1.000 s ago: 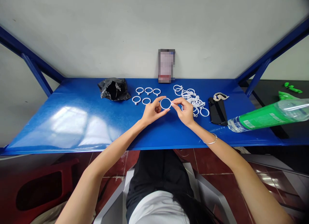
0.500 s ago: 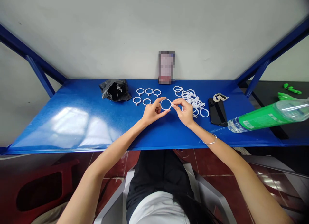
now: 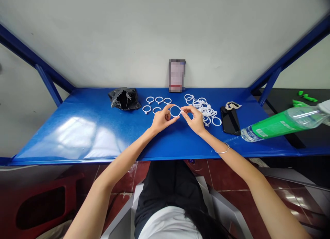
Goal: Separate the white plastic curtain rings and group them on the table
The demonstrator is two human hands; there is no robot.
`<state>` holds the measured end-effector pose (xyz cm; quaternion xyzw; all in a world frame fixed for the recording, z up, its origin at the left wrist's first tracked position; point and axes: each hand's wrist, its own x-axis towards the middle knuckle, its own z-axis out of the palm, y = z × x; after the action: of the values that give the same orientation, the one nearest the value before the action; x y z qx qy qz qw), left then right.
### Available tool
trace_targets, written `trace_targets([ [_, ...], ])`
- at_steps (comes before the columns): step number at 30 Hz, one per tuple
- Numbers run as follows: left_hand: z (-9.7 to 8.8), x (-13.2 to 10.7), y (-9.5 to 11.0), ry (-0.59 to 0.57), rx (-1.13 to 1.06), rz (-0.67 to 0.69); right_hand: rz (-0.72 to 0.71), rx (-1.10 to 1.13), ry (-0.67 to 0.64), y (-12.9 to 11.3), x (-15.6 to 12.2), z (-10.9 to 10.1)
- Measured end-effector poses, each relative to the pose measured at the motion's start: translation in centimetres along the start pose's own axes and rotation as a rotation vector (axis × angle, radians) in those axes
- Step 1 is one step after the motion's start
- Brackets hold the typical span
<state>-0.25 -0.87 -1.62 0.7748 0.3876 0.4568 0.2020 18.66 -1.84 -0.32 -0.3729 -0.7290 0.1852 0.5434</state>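
Between my two hands, just above the blue table [image 3: 165, 143], is a white curtain ring [image 3: 175, 116] with a small eyelet. The thumb and fingers of my left hand [image 3: 163, 121] grip its left side. My right hand [image 3: 194, 118] pinches the eyelet at the ring's right side, partly covering it. Beyond my left hand lie several white rings [image 3: 159, 100] in two rows, spaced apart. A loose heap of similar white rings [image 3: 206, 110] lies just past my right hand, some overlapping.
A crumpled black plastic bag [image 3: 124, 99] sits at the back left. A blurred-out phone-like panel [image 3: 176, 76] leans on the wall. To the right are a black phone [image 3: 230, 122], a white strap-like coil [image 3: 233, 105] and a green-labelled bottle [image 3: 281, 124]. Blue frame bars [image 3: 48, 82] flank the table.
The camera view has shifted slightly. Both hands keep hold of the same ring, in nearly the same pose; the laid-out rings and the heap stay put.
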Motion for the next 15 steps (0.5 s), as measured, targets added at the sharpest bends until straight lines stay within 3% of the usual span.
trace_targets([
  [15,-0.03,0.08,0.03,-0.012,-0.017,-0.017,-0.025,0.005,0.009,-0.09,0.04,-0.09],
])
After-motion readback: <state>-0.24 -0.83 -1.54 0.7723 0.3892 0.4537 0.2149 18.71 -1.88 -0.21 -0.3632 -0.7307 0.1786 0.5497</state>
